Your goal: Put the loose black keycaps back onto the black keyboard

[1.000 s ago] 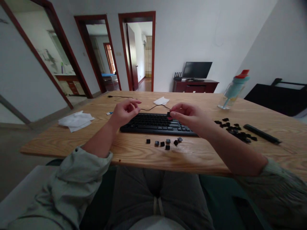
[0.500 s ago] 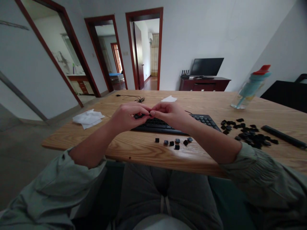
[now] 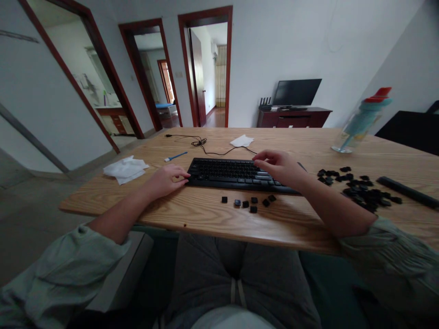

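Left hand [image 3: 167, 179] at keyboard [image 3: 229, 172] edge, right hand [image 3: 279, 167] over keys — loose keycaps [image 3: 247, 202] nearby

White walls; three red-framed doorways [image 3: 206, 68] left of a dark cabinet [image 3: 294, 117] bearing a monitor [image 3: 297, 92].

Keyboard's [image 3: 226, 173] right end perhaps hand-hidden [image 3: 279, 167]
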Demonstrator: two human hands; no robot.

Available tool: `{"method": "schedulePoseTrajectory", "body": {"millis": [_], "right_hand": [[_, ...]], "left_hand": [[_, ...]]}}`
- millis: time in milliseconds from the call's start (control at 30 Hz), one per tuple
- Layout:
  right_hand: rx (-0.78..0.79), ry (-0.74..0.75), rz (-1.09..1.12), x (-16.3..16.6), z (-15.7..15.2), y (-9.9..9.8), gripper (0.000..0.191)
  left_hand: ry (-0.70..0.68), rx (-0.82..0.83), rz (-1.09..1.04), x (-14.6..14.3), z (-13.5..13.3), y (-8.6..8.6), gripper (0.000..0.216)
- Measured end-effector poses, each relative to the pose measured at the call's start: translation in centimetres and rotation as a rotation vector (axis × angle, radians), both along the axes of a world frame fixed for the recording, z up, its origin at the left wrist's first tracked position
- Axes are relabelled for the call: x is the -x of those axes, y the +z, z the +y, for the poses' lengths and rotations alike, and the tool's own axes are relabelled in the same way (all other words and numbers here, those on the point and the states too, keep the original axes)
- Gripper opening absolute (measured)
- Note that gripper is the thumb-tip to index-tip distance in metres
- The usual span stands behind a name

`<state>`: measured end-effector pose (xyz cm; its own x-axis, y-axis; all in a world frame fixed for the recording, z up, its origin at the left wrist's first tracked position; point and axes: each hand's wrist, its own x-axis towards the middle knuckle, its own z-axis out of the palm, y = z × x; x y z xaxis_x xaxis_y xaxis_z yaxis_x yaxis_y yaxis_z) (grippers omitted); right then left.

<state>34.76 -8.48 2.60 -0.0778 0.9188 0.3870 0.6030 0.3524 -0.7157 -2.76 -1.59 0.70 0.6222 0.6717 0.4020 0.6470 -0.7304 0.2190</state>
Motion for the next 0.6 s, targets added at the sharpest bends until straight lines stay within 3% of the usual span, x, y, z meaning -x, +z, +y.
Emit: {"method": "schedulePoseTrajectory", "body": {"millis": [133, 233, 400, 500, 600], "right_hand": [[-0.003, 0.034, -0.054, 0.2, -0.1, 0.0, 0.038], [-0.017, 0.047, -0.088, 0.1, -0.1, -0.2, 0.037], [-0.025, 0.042, -0.103, 0.0, 0.0, -0.5, 0.036], [0.01, 0.054, -0.132, -0.1, -0.3, 0.1, 0.036], [0.059, 0.048, -0.171, -1.0, -1.0, 1.3, 0.038]], "left_hand": [[-0.077, -0.032, 0.023, 0.4, 0.2, -0.1, 0.026], [-0.026, 0.05, -0.022, 0.2, 0.2, -0.1, 0.024], [0.154, 0.33, -0.503, -0.7, -1.2, 0.2, 0.043], [0.108, 0.445, -0.732, -1.3, -1.8, 1.0, 0.052], [0.028, 0.532, -0.764, -1.9, -1.1, 2.2, 0.046]]}}
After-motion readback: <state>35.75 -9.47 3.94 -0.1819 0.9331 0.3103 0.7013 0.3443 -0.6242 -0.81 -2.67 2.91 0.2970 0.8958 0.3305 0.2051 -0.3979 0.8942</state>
